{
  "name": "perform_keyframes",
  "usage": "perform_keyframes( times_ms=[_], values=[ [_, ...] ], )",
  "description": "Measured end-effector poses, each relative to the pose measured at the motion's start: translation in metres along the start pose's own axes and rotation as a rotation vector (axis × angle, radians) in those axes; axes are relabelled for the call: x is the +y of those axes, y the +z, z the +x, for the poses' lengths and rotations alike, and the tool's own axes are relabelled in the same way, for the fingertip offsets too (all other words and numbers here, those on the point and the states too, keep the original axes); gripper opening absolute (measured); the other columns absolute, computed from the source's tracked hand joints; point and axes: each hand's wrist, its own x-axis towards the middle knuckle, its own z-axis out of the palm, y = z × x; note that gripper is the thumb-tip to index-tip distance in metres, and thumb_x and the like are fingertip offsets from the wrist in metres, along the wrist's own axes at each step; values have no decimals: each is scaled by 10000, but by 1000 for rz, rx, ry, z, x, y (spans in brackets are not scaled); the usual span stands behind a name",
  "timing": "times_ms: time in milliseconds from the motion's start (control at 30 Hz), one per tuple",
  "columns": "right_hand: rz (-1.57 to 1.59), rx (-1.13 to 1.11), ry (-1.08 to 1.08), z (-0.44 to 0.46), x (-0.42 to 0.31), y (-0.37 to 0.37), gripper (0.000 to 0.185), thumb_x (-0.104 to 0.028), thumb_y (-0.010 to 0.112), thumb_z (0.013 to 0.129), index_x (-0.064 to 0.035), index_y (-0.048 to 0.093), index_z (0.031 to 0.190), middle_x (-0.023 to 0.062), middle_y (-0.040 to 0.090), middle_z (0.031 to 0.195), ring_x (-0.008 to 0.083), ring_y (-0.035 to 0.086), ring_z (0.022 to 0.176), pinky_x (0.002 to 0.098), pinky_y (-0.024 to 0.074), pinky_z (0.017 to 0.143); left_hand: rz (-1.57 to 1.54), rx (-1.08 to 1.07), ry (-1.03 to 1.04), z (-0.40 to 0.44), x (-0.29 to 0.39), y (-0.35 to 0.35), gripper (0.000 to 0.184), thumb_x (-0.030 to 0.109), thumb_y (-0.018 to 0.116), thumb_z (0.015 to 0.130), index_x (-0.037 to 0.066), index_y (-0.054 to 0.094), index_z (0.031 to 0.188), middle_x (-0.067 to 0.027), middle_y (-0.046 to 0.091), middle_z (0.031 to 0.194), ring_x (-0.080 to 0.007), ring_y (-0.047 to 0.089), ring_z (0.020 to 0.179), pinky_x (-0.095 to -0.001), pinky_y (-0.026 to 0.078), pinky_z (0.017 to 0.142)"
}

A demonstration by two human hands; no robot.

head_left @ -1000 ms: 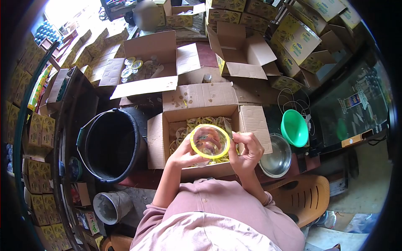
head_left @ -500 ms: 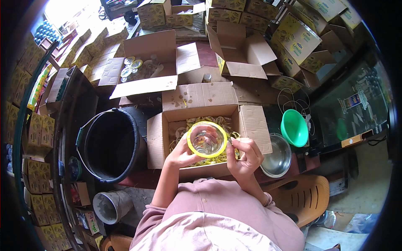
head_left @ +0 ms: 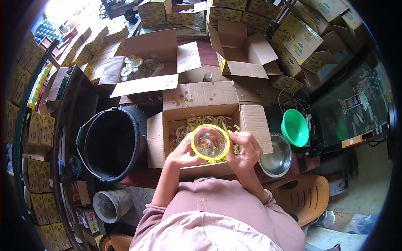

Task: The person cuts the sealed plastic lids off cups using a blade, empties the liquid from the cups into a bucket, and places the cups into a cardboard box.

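Note:
Above an open cardboard box (head_left: pixel 176 115), a clear round container (head_left: pixel 210 143) with a bright yellow rim is tilted so its mouth faces me. My left hand (head_left: pixel 184 154) is wrapped around its left side. At the right edge of the rim, my right hand (head_left: pixel 246 151) has thumb and forefinger drawn together in a pinch. Whatever lies between those fingertips is too small to make out. Inside the box lies a heap of yellow-green strips or scraps (head_left: pixel 203 121), partly hidden behind the container and my hands.
On the left stands a large black bucket (head_left: pixel 136 136). A green bowl (head_left: pixel 295 127) and a metal bowl (head_left: pixel 281 161) sit on the right. Behind is a box (head_left: pixel 144 81) holding several clear containers, beside another open box (head_left: pixel 247 69). A chair (head_left: pixel 303 196) stands at lower right.
The yellow-rimmed container has shifted slightly right and down in my left hand. My right fingers have closed in against its rim.

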Motion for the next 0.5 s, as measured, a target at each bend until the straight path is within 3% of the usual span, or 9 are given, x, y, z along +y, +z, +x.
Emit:
perform_keyframes(
  times_ms=[133,267,367,400,433,500],
  values=[
    [93,23,157,0,6,1,189,57,648,675,-35,613,837,71,572,722,148,585,641,238,472,570,-37,-4,13,3,2,0,521,176,646,611,-20,478,1063,-98,527,1009,-164,526,897,-283,416,807],
    [393,84,325,-1,27,4,189,92,632,702,-12,603,858,40,569,739,81,538,634,193,452,592,-14,25,-7,-4,-3,-7,550,183,649,603,-16,462,1080,-96,509,1030,-160,516,919,-279,413,813],
    [522,-71,492,-27,73,20,264,99,624,702,-18,595,936,25,562,723,67,541,650,193,452,606,-124,74,-84,-20,-10,-22,641,214,664,589,-10,417,1137,-99,487,1053,-148,504,940,-259,409,812],
    [398,-349,595,-31,85,24,448,79,605,704,-63,529,1121,81,583,720,134,574,632,259,487,617,-84,110,-107,-27,-13,-29,647,207,664,588,-10,412,1144,-97,485,1052,-144,503,938,-258,412,811],
    [-68,-758,521,-34,93,24,614,48,577,697,-126,411,1261,153,590,741,262,597,645,360,504,648,-44,147,-129,-34,-16,-36,654,199,664,588,-11,407,1151,-94,483,1051,-140,502,936,-256,415,809],
    [-353,-938,360,-54,109,33,645,40,578,663,-111,409,1267,126,581,677,262,584,641,359,488,660,-120,267,-163,-50,-16,-43,669,190,664,582,-11,398,1162,-94,483,1045,-141,504,935,-258,428,803]
  ],
)
